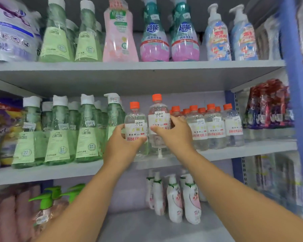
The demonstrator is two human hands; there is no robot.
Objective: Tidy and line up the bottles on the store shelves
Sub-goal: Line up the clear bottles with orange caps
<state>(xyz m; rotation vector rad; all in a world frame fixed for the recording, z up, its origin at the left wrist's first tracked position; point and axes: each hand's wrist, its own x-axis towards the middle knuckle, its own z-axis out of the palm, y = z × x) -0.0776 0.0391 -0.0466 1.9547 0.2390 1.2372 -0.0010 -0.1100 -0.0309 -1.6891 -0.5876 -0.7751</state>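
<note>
While both hands reach up to the middle shelf (63, 172), the far left of the frame holds a blurred white pouch (10, 30) on the top shelf (129, 70) and a yellow and purple bag (0, 137) below it. Next along, green bottles with white caps (58, 131) stand in a row on the middle shelf, with two more of the same kind (72, 37) above them. At centre frame the left hand (124, 145) grips a clear bottle with an orange cap (136, 128), thumb across the lower label and fingers curled round its left side. Just beside it, touching or nearly so, the right hand (175, 135) holds a second clear bottle (158, 123), thumb on the front of the label, fingers wrapped round the right side. This second bottle sits higher in the frame than the first; whether its base is off the shelf I cannot tell. To the right of the hands more clear bottles with orange caps (215, 126) stand bunched together, some behind others. Above them are a pink bottle (119, 35), two teal and pink bottles (170, 35) and two pale blue pump bottles (231, 37). In the lower centre, white and pink pump bottles (180, 198) stand on the bottom shelf (147, 227), with green pump tops (49, 198) to their left. A blue shelf post (294, 84) runs down the right edge.
</note>
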